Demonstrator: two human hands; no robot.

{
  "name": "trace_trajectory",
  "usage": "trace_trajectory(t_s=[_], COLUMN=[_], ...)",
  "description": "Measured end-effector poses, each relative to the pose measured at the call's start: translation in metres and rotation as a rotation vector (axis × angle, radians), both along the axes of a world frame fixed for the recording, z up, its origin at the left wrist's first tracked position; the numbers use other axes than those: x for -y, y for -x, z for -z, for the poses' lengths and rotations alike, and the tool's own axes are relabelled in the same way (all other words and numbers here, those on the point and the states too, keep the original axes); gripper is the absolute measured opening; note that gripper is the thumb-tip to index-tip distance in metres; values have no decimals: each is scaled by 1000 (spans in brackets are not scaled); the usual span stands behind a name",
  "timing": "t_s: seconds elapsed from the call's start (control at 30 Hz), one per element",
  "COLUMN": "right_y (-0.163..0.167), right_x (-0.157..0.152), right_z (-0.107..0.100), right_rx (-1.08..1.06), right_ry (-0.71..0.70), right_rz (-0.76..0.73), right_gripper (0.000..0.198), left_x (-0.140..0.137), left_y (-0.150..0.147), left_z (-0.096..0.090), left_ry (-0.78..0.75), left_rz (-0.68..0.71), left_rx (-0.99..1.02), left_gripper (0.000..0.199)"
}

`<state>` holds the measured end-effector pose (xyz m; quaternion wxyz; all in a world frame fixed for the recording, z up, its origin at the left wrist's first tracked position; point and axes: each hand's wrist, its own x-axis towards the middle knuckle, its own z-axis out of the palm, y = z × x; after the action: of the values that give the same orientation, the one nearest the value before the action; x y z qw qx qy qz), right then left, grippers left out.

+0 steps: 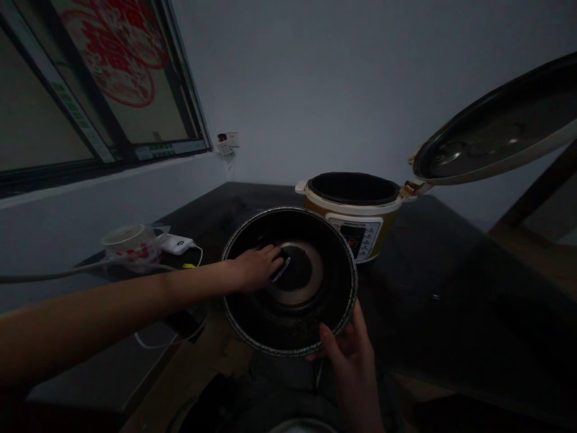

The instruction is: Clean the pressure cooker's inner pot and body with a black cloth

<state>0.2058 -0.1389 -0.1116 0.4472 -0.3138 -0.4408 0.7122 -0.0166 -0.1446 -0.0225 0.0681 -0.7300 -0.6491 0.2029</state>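
A round black inner pot point(331, 285) with a worn, speckled rim is tilted toward me, and its inside shows a pale ring on the bottom. My left hand point(256, 269) reaches into it, fingers closed over a small dark cloth or pad point(282, 268) pressed to the pot's inside. What exactly that dark piece is stays unclear in the dim light. At the lower right of the rim, my right hand point(354, 361) grips the pot, thumb inside the edge and fingers behind. Behind the pot stands an electric pressure cooker point(388, 224) with its hinged lid point(487, 147) raised.
On the dark countertop point(433, 264) at the left, a tub in a plastic bag point(130, 243) sits by a white charger-like device point(177, 243) with cables. Wall sockets point(228, 141) are in the back corner. A window point(112, 66) with red decorations is at the upper left.
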Motion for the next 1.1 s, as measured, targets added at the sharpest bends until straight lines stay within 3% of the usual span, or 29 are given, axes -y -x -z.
trace_trajectory(t_s=[0.1,0.27,0.4,0.53,0.73,0.93,1.1], right_y=[0,-4,-4,-3,-3,-3,-2], right_x=[1,0,-1,-1,-2,-3,-1], right_z=[0,0,2,7,3,-2,4], right_rx=[-1,30,22,13,3,8,-6], right_ry=[-6,-30,-40,-44,-23,-7,-9], right_rz=[-4,2,-1,19,4,8,22], right_gripper=[98,95,94,89,93,96,94], left_x=[-12,-25,-22,-20,-17,0,-6], left_y=[1,-3,-12,-20,-26,-30,-31], left_z=[2,6,3,1,13,24,29], left_ry=[-54,5,43,-20,-84,57,99], left_rz=[-20,-65,-90,-122,-162,49,228], left_rx=[25,44,80,76,17,76,134], left_gripper=[58,77,78,69,65,64,61])
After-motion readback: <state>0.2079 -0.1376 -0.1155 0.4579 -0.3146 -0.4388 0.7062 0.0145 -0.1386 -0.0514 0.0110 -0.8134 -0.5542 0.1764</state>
